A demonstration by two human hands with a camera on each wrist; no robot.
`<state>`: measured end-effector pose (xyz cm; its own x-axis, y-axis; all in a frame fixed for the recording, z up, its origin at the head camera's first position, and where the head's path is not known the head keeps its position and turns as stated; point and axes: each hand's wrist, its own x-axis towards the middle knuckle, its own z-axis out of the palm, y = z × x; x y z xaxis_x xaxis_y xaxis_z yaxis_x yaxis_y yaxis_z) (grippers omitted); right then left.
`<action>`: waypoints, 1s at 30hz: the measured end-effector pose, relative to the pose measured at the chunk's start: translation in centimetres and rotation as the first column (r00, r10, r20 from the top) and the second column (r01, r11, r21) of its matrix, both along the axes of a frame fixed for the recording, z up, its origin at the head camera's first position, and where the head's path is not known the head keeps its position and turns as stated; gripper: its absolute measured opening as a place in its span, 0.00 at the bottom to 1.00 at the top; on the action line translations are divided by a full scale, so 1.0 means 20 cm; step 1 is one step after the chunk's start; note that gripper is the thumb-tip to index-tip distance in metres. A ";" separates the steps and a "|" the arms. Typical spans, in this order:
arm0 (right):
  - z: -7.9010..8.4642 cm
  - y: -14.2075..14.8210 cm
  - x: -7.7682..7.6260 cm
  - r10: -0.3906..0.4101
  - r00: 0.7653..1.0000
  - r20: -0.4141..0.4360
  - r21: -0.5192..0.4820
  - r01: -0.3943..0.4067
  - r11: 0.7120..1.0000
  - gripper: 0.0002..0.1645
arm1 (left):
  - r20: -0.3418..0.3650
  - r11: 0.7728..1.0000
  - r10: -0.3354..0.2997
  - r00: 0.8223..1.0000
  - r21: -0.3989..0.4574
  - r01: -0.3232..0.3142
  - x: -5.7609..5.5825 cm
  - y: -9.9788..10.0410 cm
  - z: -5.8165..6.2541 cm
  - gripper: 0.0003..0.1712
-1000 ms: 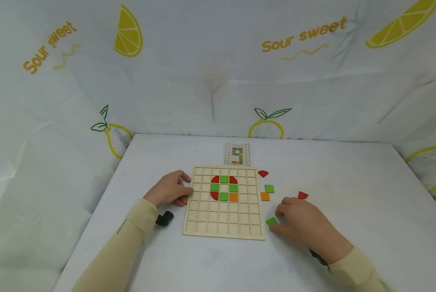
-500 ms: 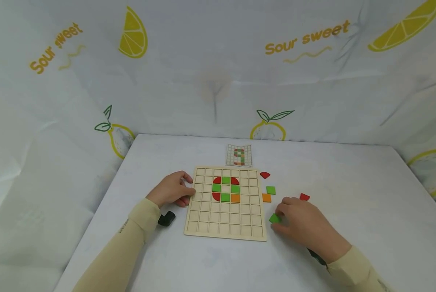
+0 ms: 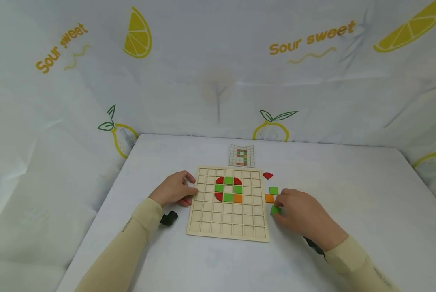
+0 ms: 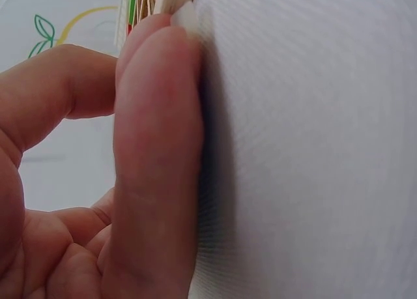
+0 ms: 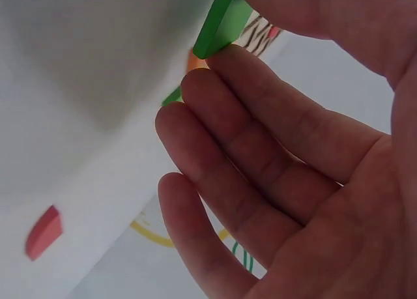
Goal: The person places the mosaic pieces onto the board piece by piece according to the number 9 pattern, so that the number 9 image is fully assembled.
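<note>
A square wooden grid board (image 3: 210, 219) lies on the table, with red, green and orange tiles set in some upper cells. My left hand (image 3: 173, 189) rests at its left edge, the thumb touching the rim and the other fingers loosely bent. In the left wrist view a thumb (image 4: 156, 129) reaches to the board's side. Right of the board, my right hand (image 3: 303, 213) pinches a green square tile (image 5: 225, 22) between thumb and index finger. Close to that hand lie an orange square tile (image 3: 269, 198) and another green square tile (image 3: 274, 190).
A small pattern card (image 3: 241, 155) lies behind the board. A red quarter-circle piece (image 3: 267, 175) sits by the board's upper right corner. The right wrist view shows a red piece (image 5: 44, 234) on the table. A black object (image 3: 169, 218) is below the left wrist.
My right hand has moved away from me with the green square tile, towards the orange one. It now covers the red piece formerly visible beside it. My left hand stays at the board.
</note>
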<state>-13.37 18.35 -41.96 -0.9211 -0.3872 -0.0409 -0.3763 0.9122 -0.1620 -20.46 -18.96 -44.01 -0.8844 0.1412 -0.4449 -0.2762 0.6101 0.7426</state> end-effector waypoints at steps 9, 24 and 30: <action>0.04 -0.16 -0.07 0.073 0.997 0.013 -0.053 -0.072 0.996 0.07 | -0.006 1.000 -0.001 1.000 0.008 0.001 -0.01 0.00 0.01 0.21; 0.02 -0.40 -0.11 0.148 0.989 0.004 -0.072 -0.147 0.986 0.07 | -0.001 1.000 0.005 1.000 0.021 -0.005 -0.01 -0.01 0.00 0.21; -0.01 -0.42 -0.10 0.162 0.987 0.009 -0.089 -0.161 0.983 0.08 | 0.001 1.000 0.000 1.000 0.024 0.000 0.00 0.00 -0.01 0.21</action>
